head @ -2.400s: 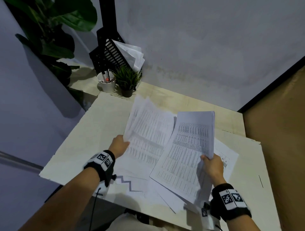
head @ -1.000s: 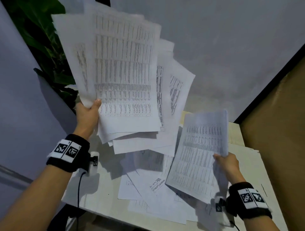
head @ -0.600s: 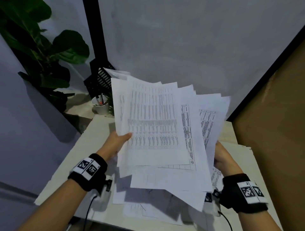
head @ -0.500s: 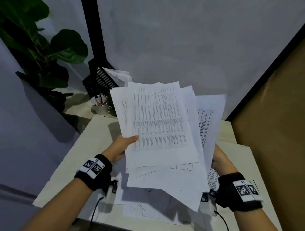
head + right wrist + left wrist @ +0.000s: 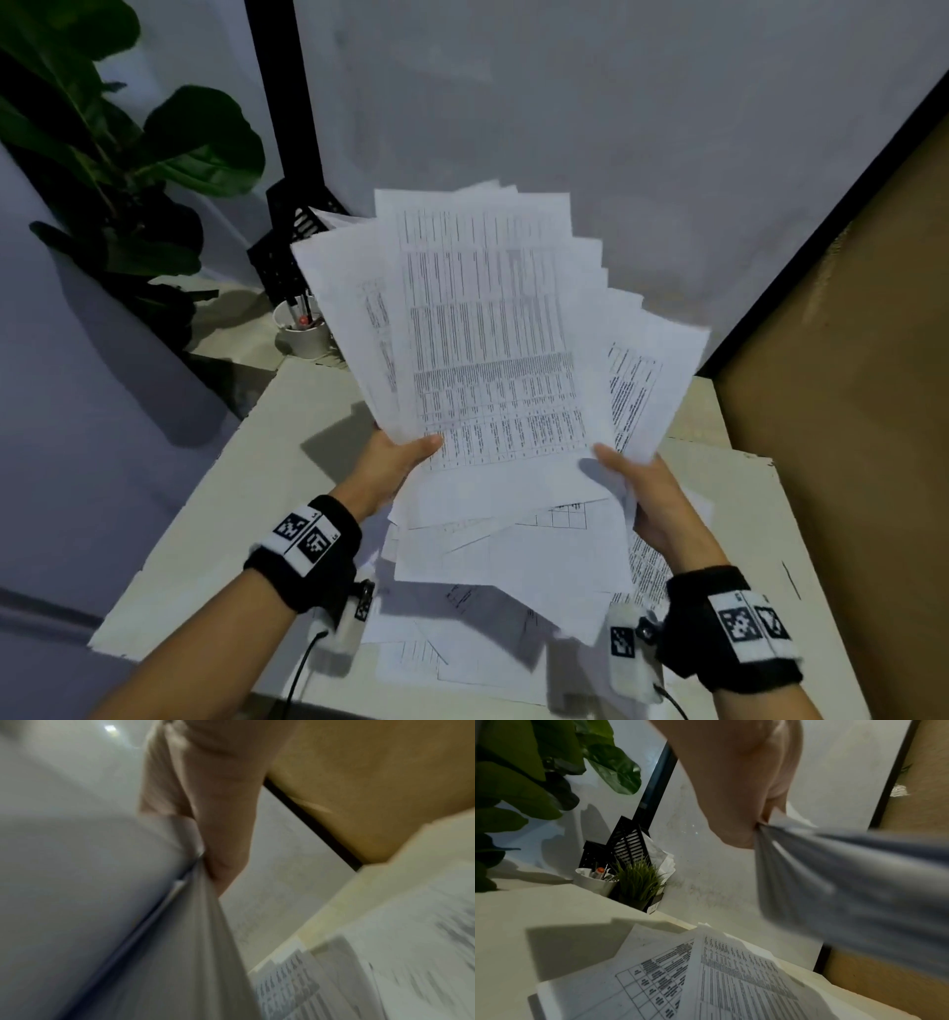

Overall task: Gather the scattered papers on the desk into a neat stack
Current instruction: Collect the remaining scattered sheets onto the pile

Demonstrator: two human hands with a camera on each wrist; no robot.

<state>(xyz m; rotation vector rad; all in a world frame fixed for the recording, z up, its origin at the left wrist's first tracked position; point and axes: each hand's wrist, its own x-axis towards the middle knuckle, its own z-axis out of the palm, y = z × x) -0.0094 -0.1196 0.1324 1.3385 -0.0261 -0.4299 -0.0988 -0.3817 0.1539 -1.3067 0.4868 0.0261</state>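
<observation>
Papers [image 5: 493,360] fanned upright, long axis away, both hands gripping

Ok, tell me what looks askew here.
The bundle gripped by the left hand and right hand is fanned out, its corners and edges misaligned, not a neat stack. More sheets lie crisscrossed on the desk below.
</observation>
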